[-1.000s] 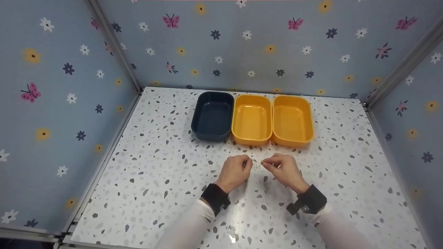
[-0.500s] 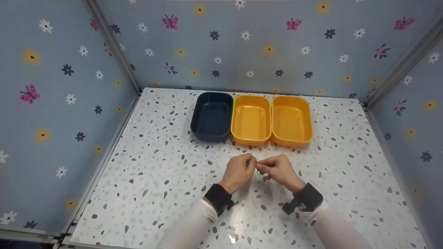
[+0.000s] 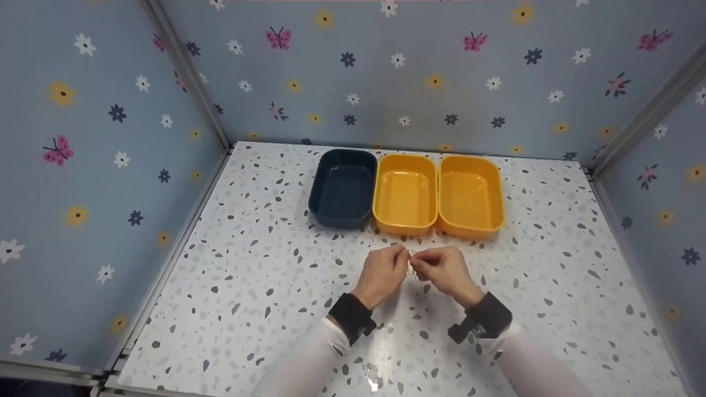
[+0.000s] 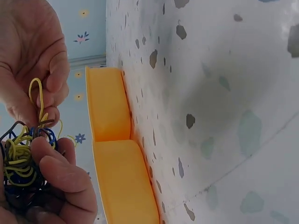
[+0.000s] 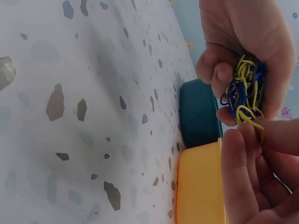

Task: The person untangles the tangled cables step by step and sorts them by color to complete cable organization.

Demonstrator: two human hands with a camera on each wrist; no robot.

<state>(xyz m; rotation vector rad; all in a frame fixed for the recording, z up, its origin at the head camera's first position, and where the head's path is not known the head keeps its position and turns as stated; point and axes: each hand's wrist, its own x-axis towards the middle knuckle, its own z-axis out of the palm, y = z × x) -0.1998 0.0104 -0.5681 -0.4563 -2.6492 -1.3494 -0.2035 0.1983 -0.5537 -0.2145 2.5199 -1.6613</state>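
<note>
A tangle of thin yellow, blue and dark bands (image 5: 246,84), which look like rubber bands, sits bunched in my left hand (image 3: 381,274), its fingers curled round it. My right hand (image 3: 448,274) meets the left just in front of the boxes, thumb and fingertips pinching a yellow rubber band (image 4: 41,99) at the tangle's edge. That band arches up as a loop in the left wrist view; whether it is free of the tangle I cannot tell. In the head view the fingers hide most of the bunch.
Beyond the hands stand a dark blue box (image 3: 343,219) and two yellow boxes, one in the middle (image 3: 405,229) and one at the right (image 3: 472,231), side by side on the speckled table (image 3: 259,286). Patterned panels (image 3: 353,71) enclose the table's back and sides.
A second ago the hands were apart with thin strands between them; the right hand has moved left to the left hand, and its fingertips now pinch at the tangle.
</note>
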